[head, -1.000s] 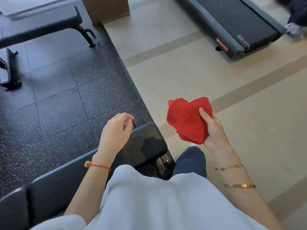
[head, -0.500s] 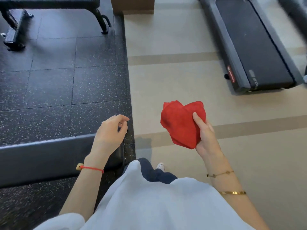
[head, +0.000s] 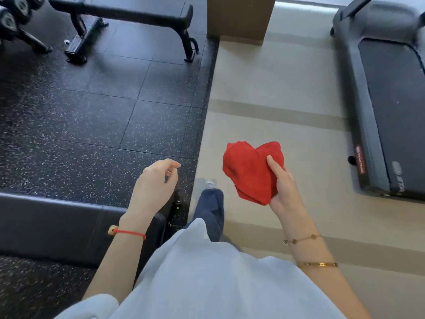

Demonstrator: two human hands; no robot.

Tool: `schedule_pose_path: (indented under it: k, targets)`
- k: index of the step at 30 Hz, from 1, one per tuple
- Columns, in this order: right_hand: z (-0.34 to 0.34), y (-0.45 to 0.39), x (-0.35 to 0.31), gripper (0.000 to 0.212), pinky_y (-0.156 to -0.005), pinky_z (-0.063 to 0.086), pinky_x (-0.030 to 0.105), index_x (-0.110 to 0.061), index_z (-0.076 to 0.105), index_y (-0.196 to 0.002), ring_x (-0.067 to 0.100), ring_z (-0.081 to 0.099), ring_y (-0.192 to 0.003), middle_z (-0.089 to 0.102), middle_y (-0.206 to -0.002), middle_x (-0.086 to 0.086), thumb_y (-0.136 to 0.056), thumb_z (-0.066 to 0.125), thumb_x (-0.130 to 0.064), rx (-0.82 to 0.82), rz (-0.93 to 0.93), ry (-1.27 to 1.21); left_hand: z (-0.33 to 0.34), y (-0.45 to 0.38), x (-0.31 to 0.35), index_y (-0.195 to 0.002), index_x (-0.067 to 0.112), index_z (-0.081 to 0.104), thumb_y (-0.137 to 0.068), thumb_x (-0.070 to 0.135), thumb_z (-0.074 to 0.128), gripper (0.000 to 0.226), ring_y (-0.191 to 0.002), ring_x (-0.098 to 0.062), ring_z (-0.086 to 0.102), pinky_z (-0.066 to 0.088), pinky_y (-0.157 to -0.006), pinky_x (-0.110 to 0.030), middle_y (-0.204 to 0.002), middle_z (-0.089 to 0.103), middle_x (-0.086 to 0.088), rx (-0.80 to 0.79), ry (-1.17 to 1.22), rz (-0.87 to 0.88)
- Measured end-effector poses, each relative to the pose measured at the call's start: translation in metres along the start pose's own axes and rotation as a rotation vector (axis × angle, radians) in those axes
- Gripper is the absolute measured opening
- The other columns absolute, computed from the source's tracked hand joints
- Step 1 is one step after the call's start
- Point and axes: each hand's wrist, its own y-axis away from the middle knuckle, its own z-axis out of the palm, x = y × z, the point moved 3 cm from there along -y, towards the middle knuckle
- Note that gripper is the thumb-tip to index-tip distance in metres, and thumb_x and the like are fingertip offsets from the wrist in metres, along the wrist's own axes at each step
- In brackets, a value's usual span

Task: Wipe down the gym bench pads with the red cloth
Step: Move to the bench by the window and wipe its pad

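Rubber flooring now fills more view; right hand still grips red cloth.

Open rubber floor between near bench pad and far bench | treadmill blocking right side | brown column ahead | dumbbell rack far left | beige floor passable centre
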Motion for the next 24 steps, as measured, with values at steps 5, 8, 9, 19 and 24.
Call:
schedule_pose_path:
  k: [5,8,9,19,24]
  targets:
    - [0.063,-0.101,-0.062,0.038,-0.072,0.059,0.033,-0.014,0.056,-0.128,0.020,0.069,-0.099,0.068,-0.117,0.008,-0.091,0.060,-0.023,-0.019,0.042,-0.016,-0.002,-0.110,0.021,-0.110,0.023,0.068,-0.096,0.017,0.055,0.020,-0.089,-0.014,0.060,0.047,-0.078,-0.029,-0.102,0.069,0.003,0.026,-0.012,-0.024]
    - [0.105,-0.156,-0.098,0.039,-0.077,0.059,0.035,-0.012,0.056,-0.129,0.022,0.067,-0.102,0.067,-0.120,0.010,-0.091,0.060,-0.023,-0.049,0.063,0.006,-0.013,-0.177,0.038,-0.111,0.021,0.068,-0.096,0.017,0.054,0.020,-0.087,-0.012,0.059,0.045,-0.077,-0.026,-0.103,0.069,0.003,0.054,-0.019,-0.023]
    - [0.118,-0.173,-0.109,0.040,-0.080,0.058,0.037,-0.012,0.055,-0.129,0.023,0.066,-0.104,0.066,-0.120,0.011,-0.091,0.060,-0.022,-0.064,0.061,0.009,-0.017,-0.198,0.042,-0.111,0.021,0.068,-0.097,0.017,0.054,0.020,-0.088,-0.013,0.060,0.047,-0.078,-0.027,-0.103,0.069,0.003,0.063,-0.021,-0.022]
    - [0.222,-0.348,-0.181,0.039,-0.098,0.048,0.048,-0.010,0.055,-0.129,0.029,0.062,-0.111,0.063,-0.124,0.014,-0.092,0.058,-0.020,-0.055,0.099,0.031,-0.044,-0.400,0.057,-0.111,0.022,0.068,-0.096,0.017,0.054,0.020,-0.091,-0.014,0.063,0.051,-0.081,-0.031,-0.104,0.070,0.004,0.113,-0.024,-0.052]
    - [0.291,-0.454,-0.226,0.041,-0.102,0.044,0.053,-0.010,0.054,-0.130,0.033,0.058,-0.117,0.062,-0.126,0.014,-0.092,0.059,-0.024,-0.129,0.128,0.092,-0.059,-0.509,0.057,-0.111,0.024,0.067,-0.096,0.017,0.054,0.021,-0.091,-0.011,0.062,0.049,-0.078,-0.028,-0.104,0.068,0.006,0.162,-0.018,-0.116]
